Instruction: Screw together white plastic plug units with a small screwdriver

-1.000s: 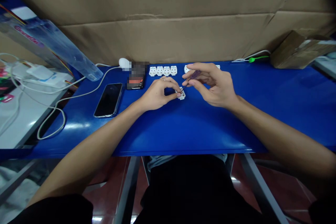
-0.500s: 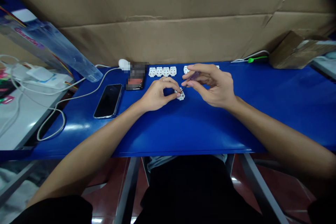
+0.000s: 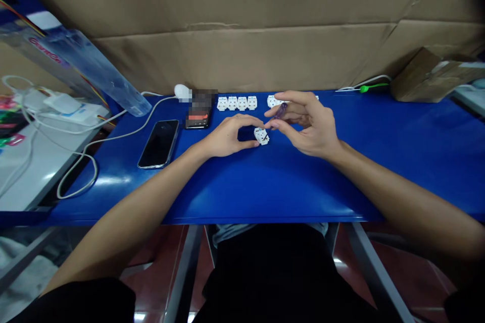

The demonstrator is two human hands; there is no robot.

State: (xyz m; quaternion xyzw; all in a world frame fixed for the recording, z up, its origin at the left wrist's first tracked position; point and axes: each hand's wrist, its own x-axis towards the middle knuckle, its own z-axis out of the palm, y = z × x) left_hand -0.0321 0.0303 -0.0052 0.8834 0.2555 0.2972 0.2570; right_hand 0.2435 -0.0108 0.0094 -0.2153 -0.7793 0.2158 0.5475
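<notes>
- Right hand (image 3: pixel 312 123): grip pinching the purple tool (image 3: pixel 282 109) between thumb and fingers; tool tip too small to make out.
- White part (image 3: pixel 261 136): on the blue surface (image 3: pixel 273 186), between the hands.
- Left hand (image 3: pixel 227 135): thumb at part's near edge, index curved over far side; can't tell if grip is pinching.
- Four white blocks (image 3: pixel 232 103) in a row, far side.

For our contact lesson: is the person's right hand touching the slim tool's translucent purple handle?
Touching: the head view shows the right hand gripping the purple handle between thumb and fingers.
</notes>
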